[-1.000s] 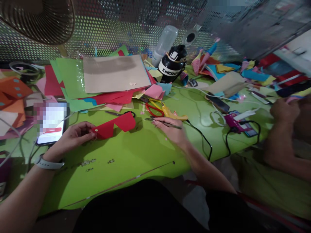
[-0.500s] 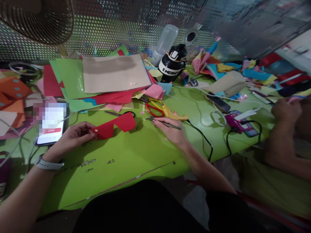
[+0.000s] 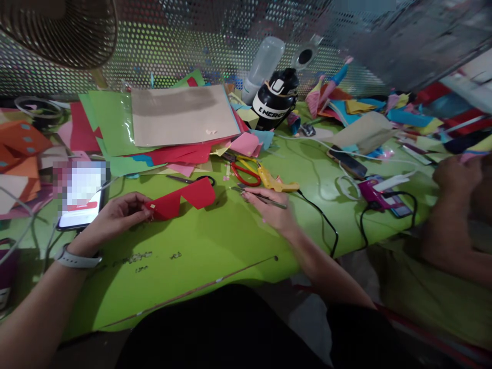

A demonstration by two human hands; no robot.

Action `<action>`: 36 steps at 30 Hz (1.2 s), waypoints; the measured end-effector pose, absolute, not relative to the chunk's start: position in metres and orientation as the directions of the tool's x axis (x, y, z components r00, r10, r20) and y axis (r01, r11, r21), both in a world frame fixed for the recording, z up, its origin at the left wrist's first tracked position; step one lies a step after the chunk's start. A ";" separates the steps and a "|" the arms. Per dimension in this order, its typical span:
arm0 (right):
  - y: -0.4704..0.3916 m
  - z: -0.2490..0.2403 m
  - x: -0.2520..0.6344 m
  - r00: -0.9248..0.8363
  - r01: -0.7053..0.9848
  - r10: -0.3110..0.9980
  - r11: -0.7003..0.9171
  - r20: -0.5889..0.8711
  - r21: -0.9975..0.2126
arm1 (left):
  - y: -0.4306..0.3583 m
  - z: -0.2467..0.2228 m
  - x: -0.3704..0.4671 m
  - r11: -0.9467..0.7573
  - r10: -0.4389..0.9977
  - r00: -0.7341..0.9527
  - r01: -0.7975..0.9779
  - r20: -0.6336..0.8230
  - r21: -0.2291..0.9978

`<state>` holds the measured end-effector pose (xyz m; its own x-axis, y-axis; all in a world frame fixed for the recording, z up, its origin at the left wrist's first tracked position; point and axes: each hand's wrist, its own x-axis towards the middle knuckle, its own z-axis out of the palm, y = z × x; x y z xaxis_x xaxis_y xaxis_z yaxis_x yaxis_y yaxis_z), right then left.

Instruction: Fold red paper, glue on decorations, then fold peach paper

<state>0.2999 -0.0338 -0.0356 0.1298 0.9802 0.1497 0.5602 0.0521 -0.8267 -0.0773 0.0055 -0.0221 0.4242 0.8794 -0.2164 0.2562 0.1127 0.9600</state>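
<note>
My left hand point(image 3: 132, 210) pinches the left end of a red paper piece point(image 3: 198, 193), which has a notch in its lower edge and a small pale square near my fingers. The paper is held over the green table point(image 3: 215, 241). To its right, my right hand point(image 3: 271, 205) holds slim metal tweezers point(image 3: 265, 198), their tips pointing left. Whether the tips grip anything is too small to tell. Dark scissors point(image 3: 184, 179) lie behind the red paper, partly hidden by it. Red-handled scissors point(image 3: 246, 174) and a yellow glue gun point(image 3: 279, 182) lie just beyond my right hand.
A lit phone point(image 3: 82, 205) stands by my left wrist. Behind are stacked papers point(image 3: 184, 118), a black bottle point(image 3: 272, 102) and a fan point(image 3: 61, 31). Cables surround a magenta power adapter point(image 3: 371, 195) at right. Another person's hands point(image 3: 457, 174) are at the far right.
The view has shifted very slightly, so objects on the right sit a little further right. Both hands keep their holds, with no clear movement of the red paper or tweezers.
</note>
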 end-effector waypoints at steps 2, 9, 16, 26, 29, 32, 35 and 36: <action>-0.033 -0.037 0.300 0.144 0.556 0.977 0.052 0.158 -0.829 | 0.006 -0.023 -0.078 0.109 0.877 0.428 0.262 -0.217 0.959; -0.039 -0.027 0.300 0.154 0.574 0.951 0.134 0.267 -0.808 | 0.004 -0.021 -0.075 0.104 0.881 0.416 0.294 -0.225 0.950; -0.060 0.004 0.256 -0.205 0.555 0.902 0.427 0.380 -0.714 | 0.001 -0.023 -0.074 0.112 0.881 0.429 0.227 -0.202 0.967; -0.053 -0.009 0.200 -0.576 0.388 0.673 0.725 0.464 -0.569 | -0.011 -0.007 -0.073 0.112 0.904 0.396 0.150 -0.164 0.982; -0.055 -0.005 0.199 -0.588 0.388 0.620 0.779 0.519 -0.492 | -0.015 -0.002 -0.072 0.101 0.888 0.424 0.200 -0.179 0.975; -0.058 -0.003 0.199 -0.573 0.341 0.569 0.820 0.590 -0.460 | -0.019 0.003 -0.067 0.116 0.851 0.467 0.278 -0.240 0.954; -0.060 -0.002 0.200 -0.566 0.320 0.586 0.804 0.580 -0.501 | -0.023 0.006 -0.061 0.160 0.830 0.474 0.305 -0.295 0.939; -0.061 0.000 0.200 -0.576 0.323 0.589 0.801 0.567 -0.504 | -0.025 0.007 -0.060 0.179 0.818 0.482 0.304 -0.313 0.936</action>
<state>0.2001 -0.0609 -0.0004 -0.5759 0.5890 0.5669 0.3226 0.8009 -0.5044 -0.0595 -0.0247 0.0066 0.4823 0.8180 -0.3135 0.3038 0.1794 0.9357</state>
